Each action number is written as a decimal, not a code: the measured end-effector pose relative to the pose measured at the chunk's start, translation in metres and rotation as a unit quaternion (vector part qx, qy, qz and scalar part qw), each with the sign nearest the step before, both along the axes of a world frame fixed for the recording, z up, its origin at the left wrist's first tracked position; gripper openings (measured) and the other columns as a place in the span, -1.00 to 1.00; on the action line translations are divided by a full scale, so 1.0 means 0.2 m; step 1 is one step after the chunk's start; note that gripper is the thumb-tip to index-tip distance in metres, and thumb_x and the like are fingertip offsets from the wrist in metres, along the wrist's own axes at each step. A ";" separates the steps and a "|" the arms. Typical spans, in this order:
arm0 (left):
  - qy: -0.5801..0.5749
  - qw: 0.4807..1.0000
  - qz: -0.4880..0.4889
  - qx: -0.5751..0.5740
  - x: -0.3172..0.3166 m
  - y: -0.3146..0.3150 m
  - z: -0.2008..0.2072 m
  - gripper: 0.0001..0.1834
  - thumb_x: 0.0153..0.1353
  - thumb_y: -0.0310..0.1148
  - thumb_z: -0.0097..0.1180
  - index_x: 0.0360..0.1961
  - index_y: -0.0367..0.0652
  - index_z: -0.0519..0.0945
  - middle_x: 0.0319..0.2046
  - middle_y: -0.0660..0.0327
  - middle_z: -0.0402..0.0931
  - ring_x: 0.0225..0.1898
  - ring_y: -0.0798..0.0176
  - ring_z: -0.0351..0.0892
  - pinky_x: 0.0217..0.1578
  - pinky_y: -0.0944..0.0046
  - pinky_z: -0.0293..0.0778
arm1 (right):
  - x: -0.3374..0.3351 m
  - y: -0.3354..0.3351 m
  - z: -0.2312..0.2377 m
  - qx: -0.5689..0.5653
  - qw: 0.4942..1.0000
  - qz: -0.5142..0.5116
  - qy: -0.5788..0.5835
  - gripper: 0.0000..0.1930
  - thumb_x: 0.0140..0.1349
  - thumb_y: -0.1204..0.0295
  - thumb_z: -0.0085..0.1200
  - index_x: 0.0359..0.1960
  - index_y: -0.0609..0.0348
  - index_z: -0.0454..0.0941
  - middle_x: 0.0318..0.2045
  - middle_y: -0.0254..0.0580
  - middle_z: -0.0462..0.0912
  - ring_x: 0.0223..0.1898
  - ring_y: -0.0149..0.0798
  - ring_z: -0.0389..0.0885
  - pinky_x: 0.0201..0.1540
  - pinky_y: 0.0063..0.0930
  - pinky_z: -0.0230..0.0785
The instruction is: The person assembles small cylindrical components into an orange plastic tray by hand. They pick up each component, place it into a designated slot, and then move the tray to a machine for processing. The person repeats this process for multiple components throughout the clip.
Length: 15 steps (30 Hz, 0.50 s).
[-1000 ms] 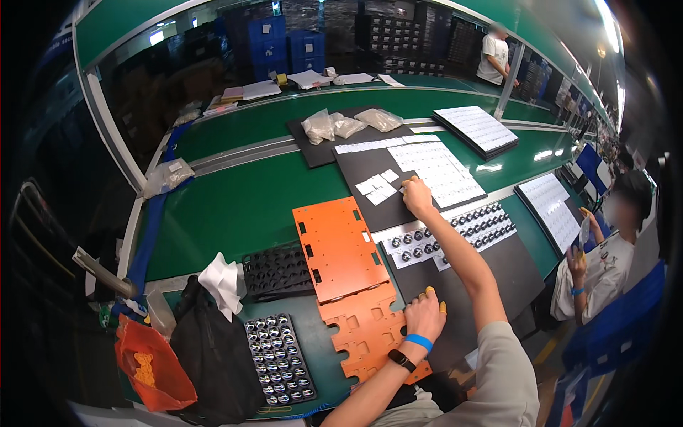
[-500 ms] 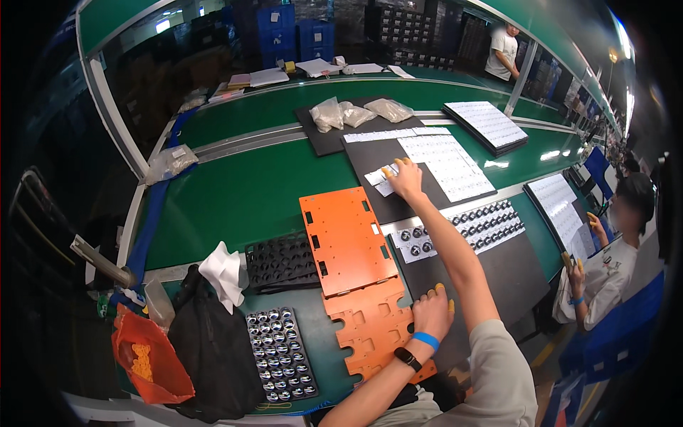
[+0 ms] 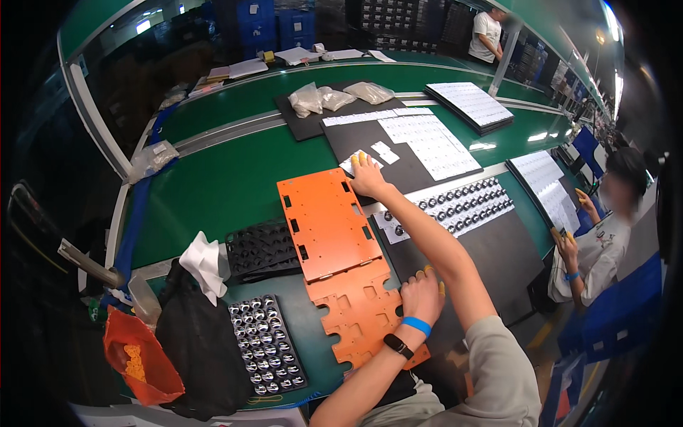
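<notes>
My right hand reaches far forward, with yellow finger covers on its fingertips. Its fingers lie stretched over a small white card piece on a black board. Just beyond those fingers, small white pieces rest on the same board. Nearer to me, my left hand is curled closed above a dark mat, beside the orange plate's right edge; what it may hold is hidden. White sheets with rows of round black-and-silver parts lie under and beside my right forearm.
An orange perforated plate lies centrally. Left are a tray of shiny round parts, stacked black trays and an orange-red bag. Plastic bags and a white sheet stack sit farther back. A co-worker works at right.
My right hand has slid left and slightly nearer, uncovering small white pieces on the black board. My left hand stays nearly in place. The whole view has shifted a little.
</notes>
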<state>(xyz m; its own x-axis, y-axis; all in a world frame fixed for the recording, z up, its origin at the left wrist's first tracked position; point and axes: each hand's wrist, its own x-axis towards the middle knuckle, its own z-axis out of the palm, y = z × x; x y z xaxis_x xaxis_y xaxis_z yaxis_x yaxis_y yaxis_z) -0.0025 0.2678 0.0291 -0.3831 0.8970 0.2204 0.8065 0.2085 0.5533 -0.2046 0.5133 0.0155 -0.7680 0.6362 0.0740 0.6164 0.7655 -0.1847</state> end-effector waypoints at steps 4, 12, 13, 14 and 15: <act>-0.037 0.999 -0.020 0.007 0.01 0.01 0.00 -0.75 0.06 -0.31 0.26 -0.39 -0.28 0.54 -0.41 -0.02 0.58 -0.32 -0.09 0.66 -0.32 0.04 0.57 | 0.04 0.04 -0.12 0.082 0.993 0.038 0.082 -0.41 0.32 0.10 0.00 0.23 0.33 0.37 0.24 0.30 0.38 0.35 0.27 0.24 0.32 0.17 0.17; 0.003 0.997 -0.070 -0.023 -0.02 0.01 -0.03 -0.86 0.11 -0.36 0.17 -0.39 -0.21 0.64 -0.37 -0.01 0.63 -0.30 -0.03 0.69 -0.32 0.09 0.60 | 0.08 0.00 -0.01 0.089 0.993 0.064 0.031 -0.66 0.36 0.26 -0.10 -0.12 0.30 0.58 -0.09 0.23 0.63 0.04 0.15 0.57 0.06 -0.06 0.47; 0.002 0.998 -0.068 -0.015 -0.04 0.02 -0.03 -0.86 0.11 -0.36 0.16 -0.38 -0.22 0.64 -0.37 -0.01 0.64 -0.30 -0.03 0.70 -0.33 0.09 0.61 | 0.08 -0.02 0.03 0.068 0.996 0.065 0.009 -0.68 0.35 0.29 -0.09 -0.18 0.30 0.60 -0.14 0.21 0.65 -0.03 0.14 0.61 0.01 -0.07 0.50; -0.016 0.998 -0.062 -0.004 -0.05 0.02 -0.03 -0.85 0.13 -0.37 0.15 -0.40 -0.25 0.63 -0.35 -0.03 0.65 -0.31 -0.06 0.70 -0.32 0.06 0.61 | 0.09 -0.04 0.07 0.048 0.997 0.065 -0.013 -0.70 0.35 0.32 -0.09 -0.24 0.30 0.62 -0.19 0.20 0.67 -0.09 0.13 0.65 -0.04 -0.07 0.53; -0.032 0.998 -0.061 -0.015 -0.05 0.03 -0.03 -0.83 0.15 -0.35 0.15 -0.38 -0.26 0.62 -0.35 -0.05 0.64 -0.32 -0.08 0.69 -0.32 0.03 0.61 | 0.11 -0.06 0.10 0.080 0.994 0.076 0.017 -0.72 0.32 0.34 -0.07 -0.29 0.29 0.63 -0.25 0.17 0.68 -0.16 0.12 0.68 -0.09 -0.09 0.55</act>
<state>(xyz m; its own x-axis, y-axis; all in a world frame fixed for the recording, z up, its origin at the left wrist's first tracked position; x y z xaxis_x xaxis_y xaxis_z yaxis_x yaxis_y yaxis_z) -0.0128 0.2733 0.0226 -0.2835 0.9436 0.1708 0.7904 0.1291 0.5988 -0.1828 0.5011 0.0354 -0.8498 0.4909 0.1922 0.4866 0.8706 -0.0724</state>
